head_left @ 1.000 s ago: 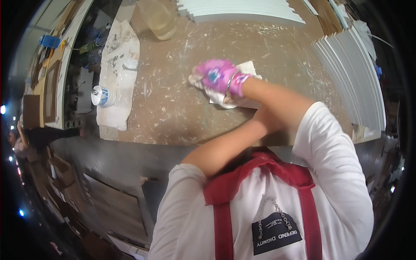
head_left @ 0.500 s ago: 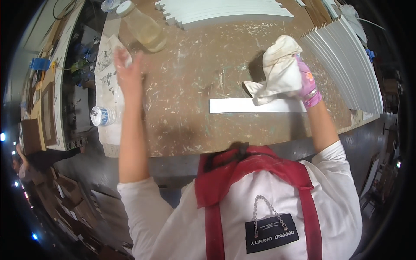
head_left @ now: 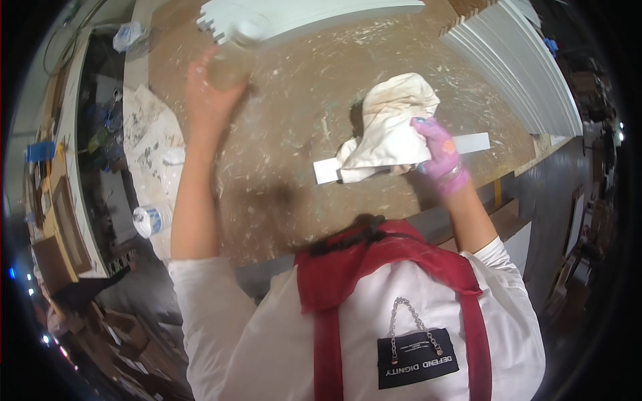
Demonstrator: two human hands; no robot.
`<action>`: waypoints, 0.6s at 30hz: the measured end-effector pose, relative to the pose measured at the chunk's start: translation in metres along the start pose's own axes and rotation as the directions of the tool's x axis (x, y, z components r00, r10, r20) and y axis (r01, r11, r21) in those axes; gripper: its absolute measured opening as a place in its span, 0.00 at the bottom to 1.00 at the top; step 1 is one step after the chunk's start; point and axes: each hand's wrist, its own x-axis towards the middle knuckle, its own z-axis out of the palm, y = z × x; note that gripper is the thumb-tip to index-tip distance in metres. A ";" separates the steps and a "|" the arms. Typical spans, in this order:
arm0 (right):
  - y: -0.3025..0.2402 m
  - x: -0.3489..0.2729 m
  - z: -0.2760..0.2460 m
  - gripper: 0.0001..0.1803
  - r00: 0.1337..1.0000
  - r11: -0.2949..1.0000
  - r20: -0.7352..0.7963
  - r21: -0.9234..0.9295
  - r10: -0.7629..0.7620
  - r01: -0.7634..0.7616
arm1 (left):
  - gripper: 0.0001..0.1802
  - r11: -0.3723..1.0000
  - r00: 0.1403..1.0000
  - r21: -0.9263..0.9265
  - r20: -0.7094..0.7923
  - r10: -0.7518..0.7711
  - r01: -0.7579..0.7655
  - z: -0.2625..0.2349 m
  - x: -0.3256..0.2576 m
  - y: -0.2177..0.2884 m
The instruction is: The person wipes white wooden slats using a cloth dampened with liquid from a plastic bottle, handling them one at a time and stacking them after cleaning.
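Observation:
My left hand (head_left: 208, 87), bare, is closed around a clear plastic jar (head_left: 231, 63) with a white lid at the far left of the paint-spattered brown workbench (head_left: 287, 174). My right hand (head_left: 438, 157), in a pink glove, grips a crumpled cream rag (head_left: 388, 127) and holds it over a narrow white strip (head_left: 394, 160) that lies flat across the bench. The rag hides the middle of the strip.
White boards (head_left: 314, 13) lie along the far edge and a stack of white slats (head_left: 521, 67) leans at the right. A stained paper sheet (head_left: 150, 134) and a small plastic bottle (head_left: 150, 219) sit at the left, beside a cluttered shelf (head_left: 73, 174).
One second ago both hands were together on the rag. The left hand then reached far left and now holds the jar. The right hand brought the rag down onto the white strip.

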 end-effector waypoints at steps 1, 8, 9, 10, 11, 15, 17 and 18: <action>-0.010 0.004 0.005 0.26 0.999 0.988 -0.027 0.152 0.027 -0.023 | 0.35 0.998 0.995 0.014 0.084 0.053 -0.054 -0.002 -0.004 0.019; -0.071 0.034 0.031 0.23 0.824 0.093 0.313 0.912 0.472 -0.400 | 0.33 0.809 0.832 0.269 0.365 0.417 -0.523 0.003 -0.039 0.079; -0.072 0.032 0.032 0.23 0.821 0.095 0.308 0.913 0.481 -0.398 | 0.31 0.809 0.828 0.277 0.398 0.395 -0.519 0.001 -0.038 0.085; -0.073 0.029 0.032 0.23 0.817 0.096 0.304 0.913 0.491 -0.397 | 0.31 0.770 0.813 0.318 0.409 0.415 -0.553 -0.002 -0.037 0.090; -0.065 0.023 0.030 0.21 0.810 0.087 0.324 0.906 0.489 -0.414 | 0.31 0.728 0.797 0.359 0.420 0.433 -0.584 -0.005 -0.036 0.094; -0.035 0.006 0.036 0.17 0.803 0.056 0.304 0.921 0.512 -0.385 | 0.33 0.610 0.747 0.434 0.426 0.510 -0.663 -0.013 -0.032 0.112; -0.029 0.002 0.038 0.15 0.798 0.041 0.299 0.927 0.524 -0.374 | 0.33 0.610 0.748 0.435 0.444 0.494 -0.662 -0.018 -0.033 0.117; -0.031 0.003 0.035 0.14 0.775 0.017 0.321 0.920 0.544 -0.393 | 0.33 0.613 0.749 0.435 0.450 0.487 -0.660 -0.020 -0.033 0.118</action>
